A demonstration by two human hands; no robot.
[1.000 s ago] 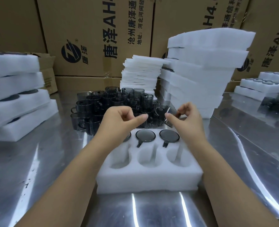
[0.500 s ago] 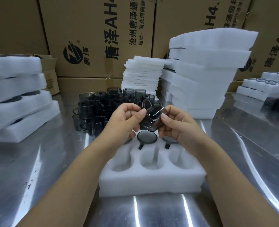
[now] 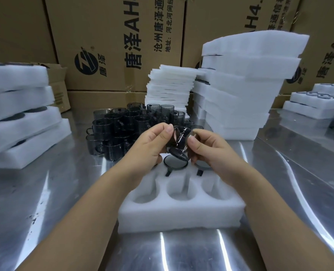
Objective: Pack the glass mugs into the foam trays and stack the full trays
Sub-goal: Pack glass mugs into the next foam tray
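A shiny metal table (image 3: 44, 192) fills the scene, its surface streaked with bright reflections and a few dark specks near the left edge. At its middle lies a white foam tray (image 3: 181, 214) with three open pockets in the near row. In the far row, a dark glass mug (image 3: 175, 163) sits in the middle pocket and another (image 3: 202, 164) in the right one, while the left hand hides the far left pocket. Above that far row a smoky glass mug (image 3: 178, 142) is held tilted, pinched between the thumb and fingers of the left hand (image 3: 152, 145) and of the right hand (image 3: 207, 151). Behind the hands stands a tight cluster of loose mugs (image 3: 123, 126) on the table. Past them rise a pile of thin foam sheets (image 3: 170, 89) and, just beside it, a tall leaning stack of foam trays (image 3: 240, 90). More trays are stacked at the left (image 3: 19, 114) and far right (image 3: 316, 102). Large printed cardboard boxes (image 3: 113, 36) wall off the back, with a small open carton (image 3: 58, 85) at left.
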